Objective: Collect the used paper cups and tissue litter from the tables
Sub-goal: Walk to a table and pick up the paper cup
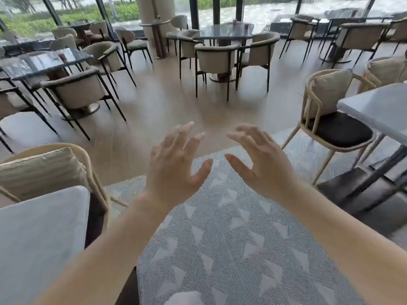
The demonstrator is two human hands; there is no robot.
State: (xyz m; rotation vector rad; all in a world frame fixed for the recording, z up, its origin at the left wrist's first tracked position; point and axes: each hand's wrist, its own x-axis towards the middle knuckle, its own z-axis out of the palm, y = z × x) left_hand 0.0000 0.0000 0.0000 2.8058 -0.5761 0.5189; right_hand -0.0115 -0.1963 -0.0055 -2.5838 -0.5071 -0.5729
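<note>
My left hand [174,164] and my right hand [262,161] are held out in front of me above a patterned grey rug, fingers spread and holding nothing. A dark glass table [224,33] stands far ahead with small reddish-brown objects [239,23] on it; they are too small and blurred to tell whether they are cups. Another dark table [44,62] at the far left carries a similar small dark red object [62,56]. No tissue litter shows on any table.
A white table [37,234] is close at my lower left with a cushioned cane chair [55,168] behind it. Another white table [381,106] and cane chair [330,111] stand at the right. Beige armchairs [215,60] ring the far tables. Wooden floor lies between.
</note>
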